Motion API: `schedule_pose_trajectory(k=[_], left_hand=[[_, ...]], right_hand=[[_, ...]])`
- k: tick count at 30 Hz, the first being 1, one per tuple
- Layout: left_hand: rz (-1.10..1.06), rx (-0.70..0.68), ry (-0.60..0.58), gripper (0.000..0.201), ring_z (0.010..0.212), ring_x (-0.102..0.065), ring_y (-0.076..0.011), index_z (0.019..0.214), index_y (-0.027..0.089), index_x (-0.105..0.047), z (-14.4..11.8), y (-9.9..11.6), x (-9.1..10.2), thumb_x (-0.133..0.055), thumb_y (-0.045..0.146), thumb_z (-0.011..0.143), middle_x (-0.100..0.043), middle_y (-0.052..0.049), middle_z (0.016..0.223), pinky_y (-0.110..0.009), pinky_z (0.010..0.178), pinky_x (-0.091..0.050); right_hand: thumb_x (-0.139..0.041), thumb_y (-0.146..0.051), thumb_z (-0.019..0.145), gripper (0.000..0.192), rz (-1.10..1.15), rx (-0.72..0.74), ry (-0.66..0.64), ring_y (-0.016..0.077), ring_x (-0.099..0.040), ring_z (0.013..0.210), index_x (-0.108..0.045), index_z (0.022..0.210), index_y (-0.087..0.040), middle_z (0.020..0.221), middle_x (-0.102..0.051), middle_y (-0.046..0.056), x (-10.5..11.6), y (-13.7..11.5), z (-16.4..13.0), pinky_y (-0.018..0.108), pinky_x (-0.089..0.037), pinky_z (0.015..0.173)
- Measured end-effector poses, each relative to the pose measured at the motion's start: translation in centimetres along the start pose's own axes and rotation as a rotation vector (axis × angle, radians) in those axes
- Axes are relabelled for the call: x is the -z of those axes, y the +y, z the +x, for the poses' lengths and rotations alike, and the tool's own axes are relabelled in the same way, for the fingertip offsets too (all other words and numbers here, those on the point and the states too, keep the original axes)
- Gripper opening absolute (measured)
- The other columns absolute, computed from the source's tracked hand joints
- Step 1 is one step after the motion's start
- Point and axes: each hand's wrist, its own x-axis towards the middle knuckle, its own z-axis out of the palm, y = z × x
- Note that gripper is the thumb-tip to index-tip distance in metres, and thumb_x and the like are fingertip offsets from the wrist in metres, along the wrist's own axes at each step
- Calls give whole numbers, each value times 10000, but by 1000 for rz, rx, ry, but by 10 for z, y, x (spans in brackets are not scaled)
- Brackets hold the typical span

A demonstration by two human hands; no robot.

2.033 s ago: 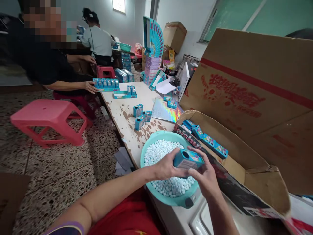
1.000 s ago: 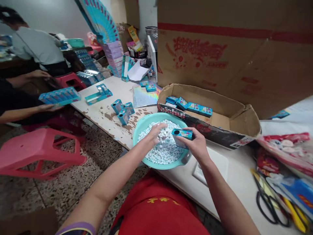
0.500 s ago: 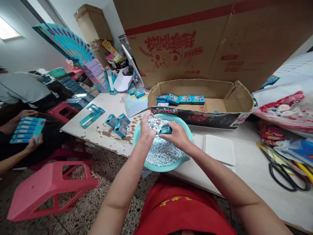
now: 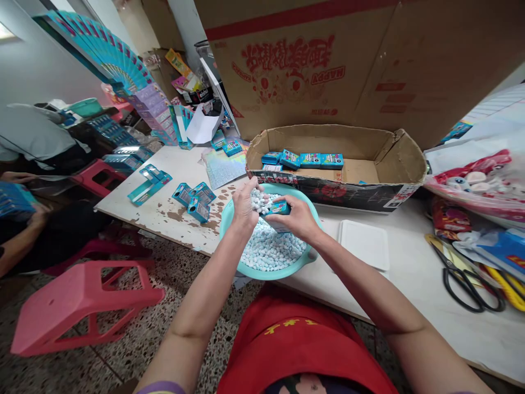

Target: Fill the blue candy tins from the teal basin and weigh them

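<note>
Over a turquoise basin (image 4: 308, 261) my left hand (image 4: 245, 207) is cupped around a handful of small white pellets (image 4: 260, 201). My right hand (image 4: 301, 218) grips a small blue box (image 4: 280, 208) between thumb and fingers, with the box's left end against the pellets in the left palm. I cannot tell how full this box is. More pale pellets (image 4: 273, 247) fill the basin below both hands. Left of the basin, several small blue boxes (image 4: 199, 208) stand close together on the table.
A cardboard carton (image 4: 361, 194) holding several blue boxes is behind the basin. A white lid (image 4: 364, 244) and black scissors (image 4: 467, 284) lie to the right. Folded blue card (image 4: 148, 185) lies left. A pink stool (image 4: 82, 306) stands on the floor; a co-worker (image 4: 24, 230) holds blue packs.
My right hand has tilted the small box more upright, against the pellets in my left hand. The view has shifted slightly. The co-worker's packs have moved left and partly out of view.
</note>
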Motion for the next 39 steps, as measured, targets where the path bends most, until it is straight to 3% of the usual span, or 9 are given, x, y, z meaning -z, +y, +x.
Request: schedule_pose_trajectory(k=[3, 9, 17, 28, 35, 37, 39], left_hand=[[-7, -27, -34, 324, 419, -520, -77, 613, 172, -496, -2, 1, 0, -759, 361, 635, -500, 59, 529, -197, 432, -418], [52, -76, 8, 307, 447, -561, -90, 661, 168, -540, -3, -2, -1, -781, 357, 642, -575, 37, 594, -208, 445, -446], [62, -158, -61, 305, 445, -548, -94, 651, 177, -539, -3, -3, -6, -772, 370, 693, -551, 40, 539, -211, 452, -445], [107, -159, -42, 279, 481, -576, -98, 666, 184, -549, -6, 2, -10, -737, 381, 729, -562, 32, 557, -201, 480, -447], [90, -165, -159, 229, 477, -558, -92, 703, 185, -554, -14, 5, -11, -703, 353, 747, -581, 28, 589, -207, 466, -432], [136, -209, -143, 225, 491, -571, -93, 735, 194, -540, -7, 6, -4, -655, 381, 782, -582, 33, 607, -207, 476, -436], [360, -255, -98, 239, 555, -604, -104, 796, 202, -533, 6, 2, 9, -534, 433, 857, -609, 20, 674, -219, 533, -467]], right_hand=[[-829, -358, 649, 377, 39, 15, 18, 225, -654, 947, -669, 958, -211, 1005, -717, 36, -1, 0, -2, 339, -466, 849], [-820, -331, 671, 354, 44, 59, 17, 217, -643, 952, -672, 968, -208, 999, -701, 37, -2, -3, -3, 332, -457, 855], [-839, -350, 633, 400, 32, 31, -15, 220, -636, 941, -665, 969, -221, 992, -696, 28, -2, -1, -3, 342, -463, 848], [-812, -379, 649, 391, 78, 13, 48, 205, -630, 876, -656, 966, -210, 943, -680, 24, -4, -1, 0, 327, -466, 811], [-824, -326, 624, 392, 150, 20, 41, 193, -625, 894, -672, 963, -199, 943, -679, 15, -6, 2, -1, 318, -462, 833], [-832, -342, 605, 408, 214, -20, 56, 186, -630, 865, -677, 952, -195, 927, -687, 12, 2, 5, -3, 313, -475, 813], [-836, -377, 593, 447, 276, -60, 108, 177, -631, 826, -681, 971, -196, 908, -692, 8, 13, 9, -6, 306, -489, 773]])
